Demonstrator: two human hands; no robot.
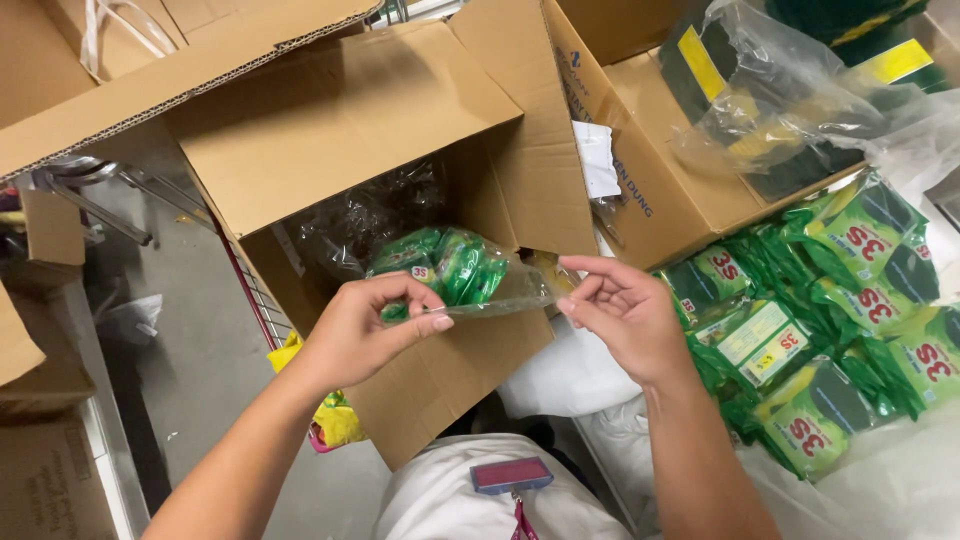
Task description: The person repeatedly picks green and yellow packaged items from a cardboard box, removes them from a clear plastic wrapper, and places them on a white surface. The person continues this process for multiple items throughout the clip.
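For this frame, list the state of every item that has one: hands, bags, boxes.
left hand: pinching the clear bag's edge
right hand: pinching the same bag's other edge
clear plastic bag: stretched between both hands, green packets inside
cardboard box: open, flaps up, dark plastic inside
second box: open, holds a clear bag of green and yellow sponges
green packets: sealed, piled loosely at the right

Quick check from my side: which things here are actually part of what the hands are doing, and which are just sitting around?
In hand:
left hand
right hand
clear bag of green packets, held over the open cardboard box

Lying about:
pile of green sponge packets
clear bag of dark scouring pads
yellow bag
white paper slip
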